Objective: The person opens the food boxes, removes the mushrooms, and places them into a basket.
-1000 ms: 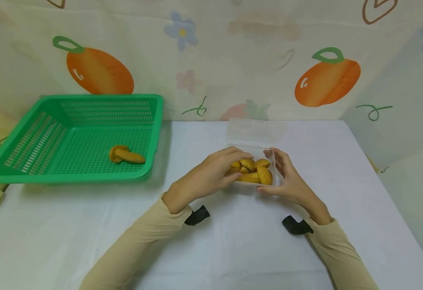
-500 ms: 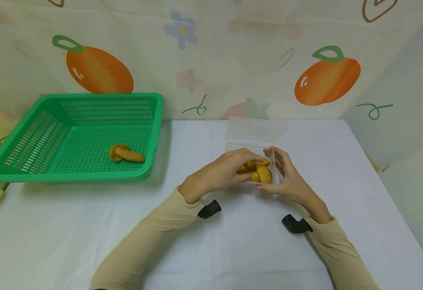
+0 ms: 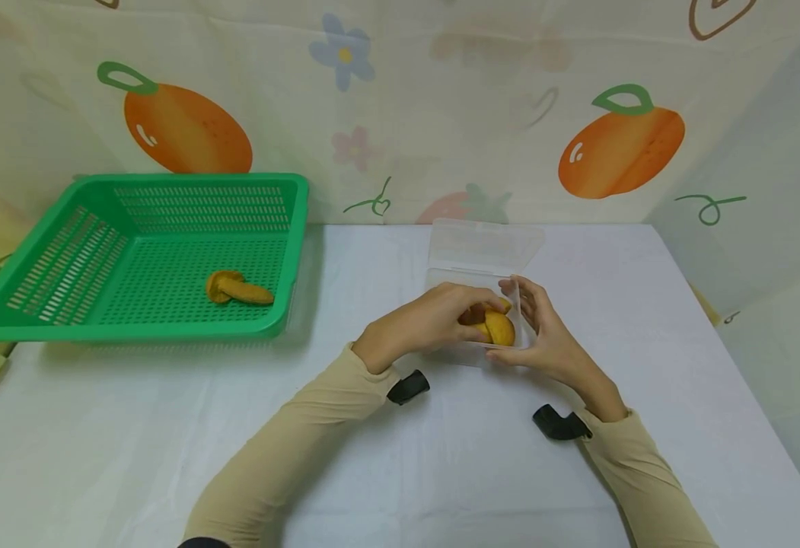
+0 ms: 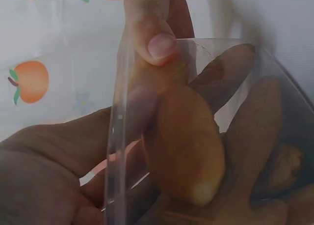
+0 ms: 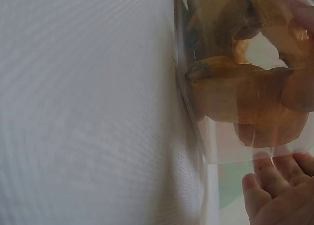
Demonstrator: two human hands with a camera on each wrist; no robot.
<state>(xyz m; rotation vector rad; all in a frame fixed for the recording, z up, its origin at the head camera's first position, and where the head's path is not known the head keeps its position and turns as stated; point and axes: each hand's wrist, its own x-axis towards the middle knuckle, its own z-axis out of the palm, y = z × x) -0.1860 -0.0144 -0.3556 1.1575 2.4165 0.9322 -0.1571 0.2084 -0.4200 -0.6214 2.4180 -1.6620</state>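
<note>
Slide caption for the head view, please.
Left hand among mushrooms in a clear box, right hand gripping it; another mushroom in green basket.

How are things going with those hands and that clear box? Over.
Left hand over the mushrooms, partly inside the clear box, grip unclear. Right hand holding the box. Lid open, apparently nothing in the way.

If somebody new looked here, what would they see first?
Probably the green basket on the left of the table, with one mushroom inside. Next, right of the middle, a clear box of mushrooms: the right hand holds it, the left hand reaches in. Behind, two big orange fruits decorate the cloth.
</note>
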